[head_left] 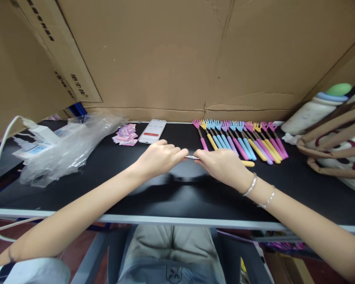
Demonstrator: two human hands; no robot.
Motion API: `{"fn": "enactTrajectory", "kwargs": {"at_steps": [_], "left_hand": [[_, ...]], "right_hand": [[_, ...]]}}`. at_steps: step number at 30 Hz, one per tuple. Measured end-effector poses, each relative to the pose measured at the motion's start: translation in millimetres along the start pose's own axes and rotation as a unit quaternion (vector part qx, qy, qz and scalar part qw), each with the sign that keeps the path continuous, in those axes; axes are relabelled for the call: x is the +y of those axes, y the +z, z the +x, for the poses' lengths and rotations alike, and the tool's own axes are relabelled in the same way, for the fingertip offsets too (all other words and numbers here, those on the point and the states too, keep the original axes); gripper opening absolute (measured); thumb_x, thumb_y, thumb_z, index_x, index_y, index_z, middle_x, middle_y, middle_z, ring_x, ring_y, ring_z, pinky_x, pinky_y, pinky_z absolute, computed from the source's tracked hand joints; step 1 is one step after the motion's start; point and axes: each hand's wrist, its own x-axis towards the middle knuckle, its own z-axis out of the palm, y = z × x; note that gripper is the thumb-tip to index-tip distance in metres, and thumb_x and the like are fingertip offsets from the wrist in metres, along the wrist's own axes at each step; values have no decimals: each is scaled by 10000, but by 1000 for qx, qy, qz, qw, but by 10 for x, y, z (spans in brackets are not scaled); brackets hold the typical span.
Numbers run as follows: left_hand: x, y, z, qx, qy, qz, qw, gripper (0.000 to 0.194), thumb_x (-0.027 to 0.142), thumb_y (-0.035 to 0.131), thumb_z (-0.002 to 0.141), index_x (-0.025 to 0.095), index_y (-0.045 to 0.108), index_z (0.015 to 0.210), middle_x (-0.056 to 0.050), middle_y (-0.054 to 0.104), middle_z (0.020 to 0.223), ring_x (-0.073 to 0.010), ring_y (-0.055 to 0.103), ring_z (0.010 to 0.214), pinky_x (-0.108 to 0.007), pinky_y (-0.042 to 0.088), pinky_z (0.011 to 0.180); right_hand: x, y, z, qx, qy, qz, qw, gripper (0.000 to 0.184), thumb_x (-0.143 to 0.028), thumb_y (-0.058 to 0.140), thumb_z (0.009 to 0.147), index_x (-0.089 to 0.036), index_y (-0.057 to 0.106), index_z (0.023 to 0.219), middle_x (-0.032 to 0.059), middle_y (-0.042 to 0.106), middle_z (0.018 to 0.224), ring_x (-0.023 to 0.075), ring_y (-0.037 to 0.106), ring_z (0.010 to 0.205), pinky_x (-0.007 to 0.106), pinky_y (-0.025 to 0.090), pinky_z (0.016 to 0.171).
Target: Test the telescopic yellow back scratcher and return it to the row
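Note:
My left hand (161, 158) and my right hand (225, 165) meet above the middle of the black table, both closed. Between their fingertips shows a short silver piece of a back scratcher (191, 157). Past the right hand's knuckles a yellow handle end (248, 163) sticks out, roughly in line with that silver piece; the fingers hide whatever lies between. Just beyond the right hand, several back scratchers (242, 142) lie side by side in a slanted row, with pink, yellow, blue and purple claws and handles.
Behind the left hand lie a phone (152, 131) and a pile of small pink cards (126, 135). Clear plastic bags (68, 152) partly cover a power strip (37, 148) at left. On the right are a white bottle (313, 110) and a brown-handled bag (337, 146). Cardboard (165, 55) walls the back.

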Motion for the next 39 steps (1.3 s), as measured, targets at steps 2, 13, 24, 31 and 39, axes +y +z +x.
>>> {"fn": "enactTrajectory", "kwargs": {"at_steps": [2,13,24,31,39], "left_hand": [[-113,-28,-25,-8,-5,10,1000,266,287,434,956,199,546,731,21,593,558,-124,564,527,-267,323,560],[-1153,-160,-959,-221,-124,127,959,352,262,270,966,204,586,823,-34,674,755,-167,581,714,-275,376,680],[-1191,-148,-1149,-227,-136,154,952,356,351,260,988,202,561,870,-34,656,801,-174,542,745,-259,343,660],[-1135,-57,-1187,-225,-169,68,957,370,369,264,977,192,589,958,-68,661,907,-197,560,835,-280,381,747],[-1085,58,-1183,-201,-160,33,966,353,354,300,955,213,624,968,-84,653,881,-221,594,843,-329,415,784]], "right_hand": [[119,-9,-42,9,-2,-17,1000,400,-379,310,986,-191,615,809,6,573,521,124,484,457,264,161,500],[1537,150,-1087,-194,149,-154,957,210,-290,477,885,-164,639,845,105,653,688,195,549,614,273,214,534],[1765,182,-1320,-182,192,-158,951,182,-259,469,885,-153,618,880,127,649,802,208,558,704,288,317,616],[1748,222,-1382,-146,189,-134,962,256,-323,421,918,-159,617,902,138,662,836,221,559,749,296,351,699],[1766,204,-1410,-115,221,-86,965,274,-356,453,890,-147,620,947,157,678,900,231,581,787,293,385,738]]}}
